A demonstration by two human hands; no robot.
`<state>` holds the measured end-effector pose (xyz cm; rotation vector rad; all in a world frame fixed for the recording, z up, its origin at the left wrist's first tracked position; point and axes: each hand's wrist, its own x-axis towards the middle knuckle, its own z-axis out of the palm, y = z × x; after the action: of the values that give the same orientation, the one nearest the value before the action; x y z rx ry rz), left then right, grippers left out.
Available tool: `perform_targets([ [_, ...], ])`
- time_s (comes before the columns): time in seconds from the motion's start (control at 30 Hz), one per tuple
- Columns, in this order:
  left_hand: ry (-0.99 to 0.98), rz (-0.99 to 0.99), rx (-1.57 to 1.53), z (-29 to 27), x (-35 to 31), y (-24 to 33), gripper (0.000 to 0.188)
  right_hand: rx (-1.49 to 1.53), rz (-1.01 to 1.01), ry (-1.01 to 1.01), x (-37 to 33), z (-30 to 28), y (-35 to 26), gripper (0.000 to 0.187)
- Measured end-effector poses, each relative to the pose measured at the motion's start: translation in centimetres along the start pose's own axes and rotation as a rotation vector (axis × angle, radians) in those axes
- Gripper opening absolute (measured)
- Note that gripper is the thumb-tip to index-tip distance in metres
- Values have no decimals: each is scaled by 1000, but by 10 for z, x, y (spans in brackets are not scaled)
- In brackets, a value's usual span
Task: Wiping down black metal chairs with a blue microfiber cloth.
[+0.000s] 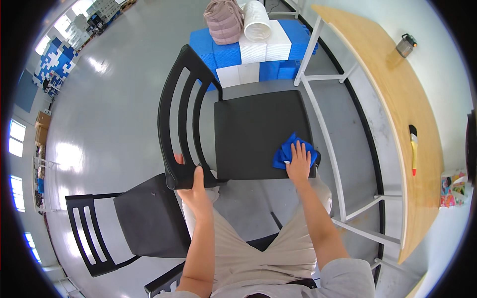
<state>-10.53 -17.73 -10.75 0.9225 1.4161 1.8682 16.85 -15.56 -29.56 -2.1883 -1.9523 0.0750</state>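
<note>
In front of me stands a black chair [258,119] with a flat seat and a slatted backrest on its left side. My left hand [195,191] is closed round the near lower corner of that backrest, thumb on top. A crumpled blue cloth [284,155] lies on the near right corner of the seat. My right hand [299,161] presses on the cloth from above, its fingers bent over it; part of the cloth is hidden under the palm.
A second black chair [149,218] stands at my left. Along the right runs a wooden table [387,94] bearing a bottle [406,45] and a yellow-handled brush [413,149]. Beyond the chair, blue and white blocks [228,57] carry a pink backpack [222,22] and a white roll [257,25].
</note>
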Motion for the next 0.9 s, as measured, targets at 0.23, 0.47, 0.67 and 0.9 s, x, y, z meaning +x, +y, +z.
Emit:
perform_targets([
  [0.23, -80, -146, 108, -12, -1, 11, 55, 60, -84, -57, -33, 4, -14, 68],
  [0.47, -28, -254, 64, -59, -22, 30, 61, 163, -267, -158, -78, -23, -27, 72],
  [0.67, 10, -300, 80, -77, -41, 40, 64, 149, -346, -150, -46, -18, -10, 76],
  [0.9, 1, -320, 84, -94, -51, 44, 64, 77, -210, 102, 76, 15, -29, 74],
])
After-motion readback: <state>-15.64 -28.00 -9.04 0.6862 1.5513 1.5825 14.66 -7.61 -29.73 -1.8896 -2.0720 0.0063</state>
